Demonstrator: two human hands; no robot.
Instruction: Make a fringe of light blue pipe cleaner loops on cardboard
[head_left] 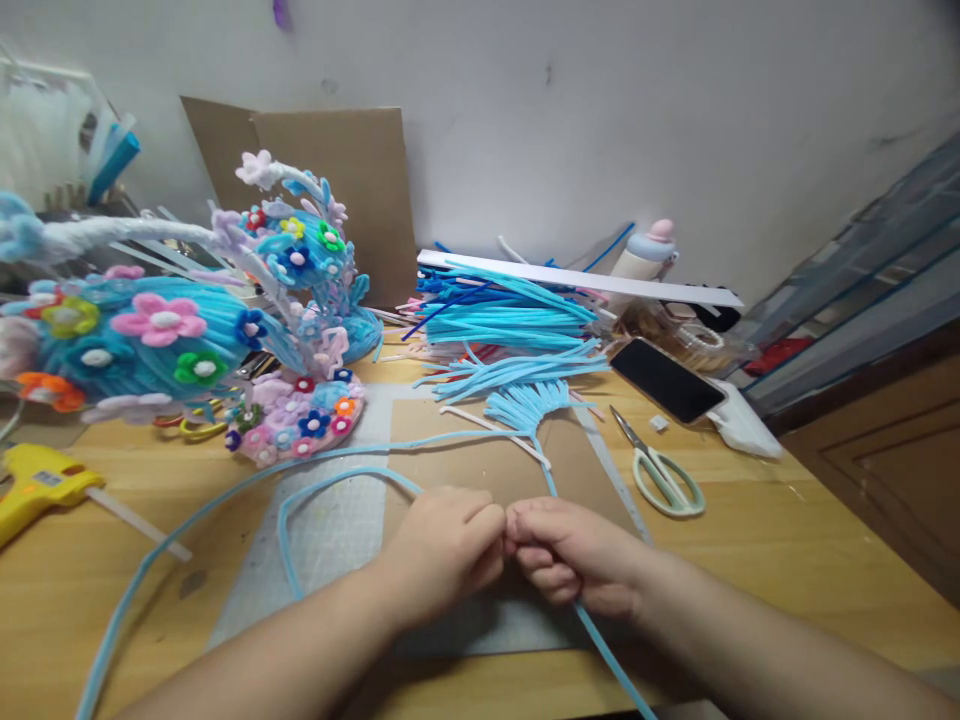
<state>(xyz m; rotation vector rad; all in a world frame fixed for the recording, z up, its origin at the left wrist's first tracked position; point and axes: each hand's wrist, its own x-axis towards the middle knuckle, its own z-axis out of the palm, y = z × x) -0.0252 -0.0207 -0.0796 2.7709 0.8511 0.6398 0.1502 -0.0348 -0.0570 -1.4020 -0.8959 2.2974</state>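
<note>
My left hand [448,540] and my right hand [576,553] meet fingertip to fingertip over the mat. Both are closed in a pinch on a light blue pipe cleaner [609,655]; the pinched spot is hidden by my fingers. One length comes out below my right hand toward the front edge. From my left hand a light blue loop [283,530] curves out to the left. Just beyond my hands lies a fan-shaped bundle of bent light blue pipe cleaners [525,402], with one long strand running left from its base. A pale pink stem [499,435] lies by the fan.
Flower-covered blue pipe-cleaner pieces [150,330] stand at left, near a yellow glue gun [45,485]. A pile of blue pipe cleaners [510,320] lies at the back. Scissors [664,480], a phone [667,380] and a bottle [643,260] are at right. Cardboard [337,190] leans on the wall.
</note>
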